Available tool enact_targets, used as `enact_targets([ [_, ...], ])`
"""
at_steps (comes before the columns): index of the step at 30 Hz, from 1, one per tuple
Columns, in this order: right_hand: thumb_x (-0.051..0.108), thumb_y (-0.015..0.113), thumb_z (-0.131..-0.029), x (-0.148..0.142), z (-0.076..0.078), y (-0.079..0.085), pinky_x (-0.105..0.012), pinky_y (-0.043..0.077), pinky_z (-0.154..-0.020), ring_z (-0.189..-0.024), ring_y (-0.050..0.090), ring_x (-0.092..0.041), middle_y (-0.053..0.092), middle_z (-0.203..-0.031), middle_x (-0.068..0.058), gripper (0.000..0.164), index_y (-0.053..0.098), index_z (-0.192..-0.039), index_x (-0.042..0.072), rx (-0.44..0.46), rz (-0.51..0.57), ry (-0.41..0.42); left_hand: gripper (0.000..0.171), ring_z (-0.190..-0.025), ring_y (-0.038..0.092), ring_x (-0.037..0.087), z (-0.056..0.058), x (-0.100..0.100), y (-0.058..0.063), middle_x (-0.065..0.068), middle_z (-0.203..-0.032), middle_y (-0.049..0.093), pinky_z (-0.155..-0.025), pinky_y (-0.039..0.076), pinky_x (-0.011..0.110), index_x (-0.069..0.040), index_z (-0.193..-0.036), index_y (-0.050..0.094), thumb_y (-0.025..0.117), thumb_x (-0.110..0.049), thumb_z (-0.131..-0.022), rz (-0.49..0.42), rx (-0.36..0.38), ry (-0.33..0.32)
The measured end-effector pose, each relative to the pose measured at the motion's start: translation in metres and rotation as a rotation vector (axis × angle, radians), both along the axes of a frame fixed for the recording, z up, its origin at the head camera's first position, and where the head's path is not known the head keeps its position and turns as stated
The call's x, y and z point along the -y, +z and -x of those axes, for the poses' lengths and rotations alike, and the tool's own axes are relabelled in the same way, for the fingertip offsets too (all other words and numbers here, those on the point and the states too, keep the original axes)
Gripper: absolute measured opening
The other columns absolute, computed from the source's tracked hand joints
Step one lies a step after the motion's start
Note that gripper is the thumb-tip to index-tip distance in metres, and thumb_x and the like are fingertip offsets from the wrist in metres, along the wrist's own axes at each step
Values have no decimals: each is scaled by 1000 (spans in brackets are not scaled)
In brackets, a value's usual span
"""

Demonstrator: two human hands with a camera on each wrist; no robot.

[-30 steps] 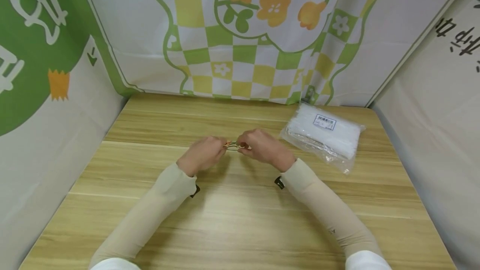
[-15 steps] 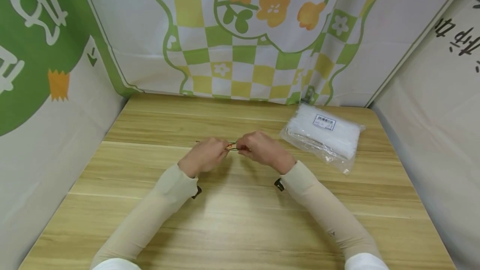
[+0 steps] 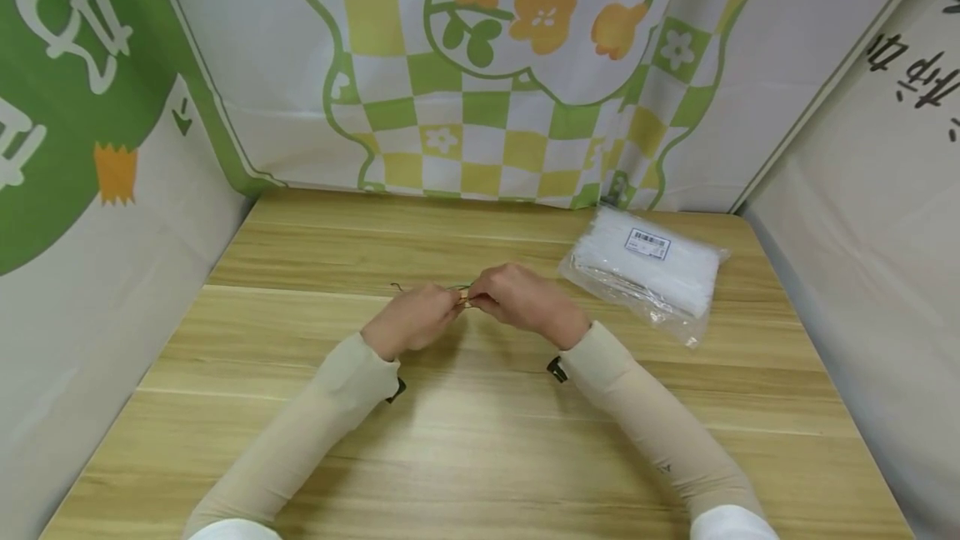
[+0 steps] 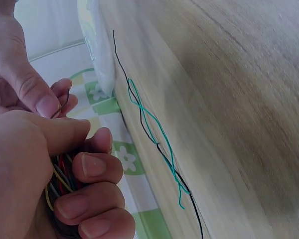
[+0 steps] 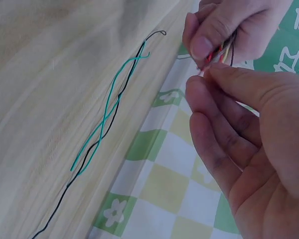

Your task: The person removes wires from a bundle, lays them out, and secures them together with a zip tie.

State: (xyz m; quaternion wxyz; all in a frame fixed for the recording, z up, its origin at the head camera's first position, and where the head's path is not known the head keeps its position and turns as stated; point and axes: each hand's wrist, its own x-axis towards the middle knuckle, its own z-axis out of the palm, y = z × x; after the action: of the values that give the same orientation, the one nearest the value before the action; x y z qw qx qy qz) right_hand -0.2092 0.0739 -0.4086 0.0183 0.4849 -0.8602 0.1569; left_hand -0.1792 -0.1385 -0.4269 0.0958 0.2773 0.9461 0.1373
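Note:
My left hand (image 3: 416,319) grips a bundle of thin coloured wires (image 4: 60,174), red, yellow and dark, with the fingers curled round it. Close beside it, my right hand (image 3: 525,298) pinches the end of a thin wire (image 4: 64,103) between thumb and index finger; its other fingers are loosely bent in the right wrist view. Most of the bundle is hidden inside the left palm. On the tabletop beyond the hands lie a loose teal-green wire (image 5: 112,94) and a longer black wire (image 5: 57,206), crossing each other.
A clear plastic bag (image 3: 675,277) packed with white items, with a barcode label, lies at the back right of the wooden table (image 3: 480,440). A checked, flower-printed curtain (image 3: 487,107) hangs behind the table's back edge. Printed fabric walls stand at both sides.
My left hand has shifted slightly right and nearer the body, narrowing the gap to my right hand. Less wire shows between them. A dark wire end now shows behind the left hand.

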Motion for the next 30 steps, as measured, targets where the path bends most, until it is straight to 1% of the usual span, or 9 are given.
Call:
enact_targets([
  [3, 14, 71, -102, 2, -1, 0, -28, 62, -84, -95, 77, -14, 81, -105, -2, 11, 81, -104, 12, -18, 1, 8, 23, -60, 44, 12, 0, -1, 0, 0, -69, 52, -58, 39, 26, -6, -105, 66, 48, -18, -114, -1, 6, -2],
  [8, 6, 73, -99, -4, 1, 1, -32, 62, -75, -82, 75, -15, 78, -90, -2, 11, 78, -90, 9, -81, 26, 2, 26, -61, 47, 13, -1, 4, -2, 2, -70, 53, -60, 42, 28, -6, -99, 65, 48, -18, -114, 15, 6, 5],
  [10, 0, 73, -96, -10, 5, 1, -32, 59, -69, -74, 70, -13, 75, -82, -1, 18, 73, -81, 10, -97, 40, -26, 27, -62, 48, 14, -1, 8, -3, 2, -70, 54, -62, 43, 31, -6, -96, 64, 48, -19, -114, 29, 16, 16],
  [14, -2, 72, -95, -21, 12, -2, -27, 49, -62, -62, 52, -9, 66, -71, 2, 29, 64, -70, 12, -80, 64, -71, 23, -66, 52, 16, -3, 17, -4, 2, -73, 57, -66, 47, 33, -4, -102, 66, 50, -16, -113, 60, 49, 34],
  [17, 4, 72, -98, -25, 14, -5, -26, 48, -61, -61, 49, -7, 66, -71, 3, 27, 67, -73, 12, -71, 62, -55, 18, -68, 54, 16, -4, 20, -4, 3, -77, 61, -68, 48, 34, -3, -107, 66, 51, -13, -112, 70, 53, 29],
  [21, 11, 72, -101, -23, 13, -8, -27, 58, -69, -73, 67, -8, 76, -85, 2, 14, 79, -89, 10, -50, 78, 19, 17, -65, 51, 15, -4, 21, -3, 4, -76, 61, -66, 46, 33, -3, -108, 65, 51, -11, -112, 63, 56, 17],
  [24, 10, 71, -101, -20, 12, -10, -29, 61, -75, -80, 72, -10, 79, -92, -1, 10, 80, -96, 8, -5, 98, 79, 17, -62, 47, 15, -4, 20, -2, 3, -73, 58, -64, 44, 32, -4, -106, 64, 50, -11, -112, 54, 71, 21],
  [27, 4, 70, -100, -20, 11, -9, -30, 60, -73, -77, 69, -10, 77, -87, -4, 12, 76, -91, 8, -4, 105, 91, 17, -60, 46, 14, -4, 21, -2, 2, -70, 54, -64, 44, 31, -5, -103, 64, 50, -11, -112, 31, 72, 16],
  [30, -1, 69, -99, -23, 12, -7, -29, 56, -66, -68, 60, -9, 71, -77, -2, 20, 70, -81, 9, -31, 103, 52, 18, -63, 49, 13, -5, 24, -4, 1, -71, 56, -67, 47, 32, -5, -105, 66, 51, -13, -112, -6, 68, 4],
])
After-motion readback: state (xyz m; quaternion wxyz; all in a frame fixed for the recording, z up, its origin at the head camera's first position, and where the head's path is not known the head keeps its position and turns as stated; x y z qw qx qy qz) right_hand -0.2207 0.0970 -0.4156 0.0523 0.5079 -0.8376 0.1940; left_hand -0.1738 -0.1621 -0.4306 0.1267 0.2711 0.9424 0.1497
